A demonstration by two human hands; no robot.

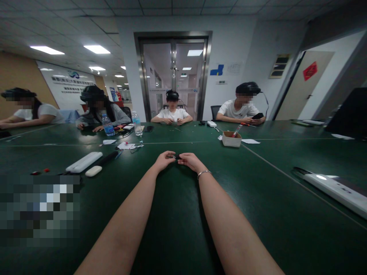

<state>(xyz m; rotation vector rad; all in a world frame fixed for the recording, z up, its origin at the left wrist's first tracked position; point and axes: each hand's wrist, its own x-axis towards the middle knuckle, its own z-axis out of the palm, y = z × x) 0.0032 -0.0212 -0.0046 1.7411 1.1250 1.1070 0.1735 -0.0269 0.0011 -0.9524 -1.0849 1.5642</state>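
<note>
Both my arms stretch forward over the dark green table (174, 236), and the hands meet near its middle. My left hand (164, 159) is closed, with thumb and fingers pinching the silvery end of a small object. My right hand (190, 161), below a silver bracelet (204, 173), is closed on the dark end of what looks like the same small black object (177, 157). Its kind is too small to make out, and fingertips cover part of it. I cannot tell whether it is one piece or two.
A white power bank (84, 162) and a white oval case (93, 171) lie left. Bottles (108, 126), papers (126, 146) and a small box (231, 139) stand farther off. A white device (338, 191) is at right. Several people in headsets sit opposite.
</note>
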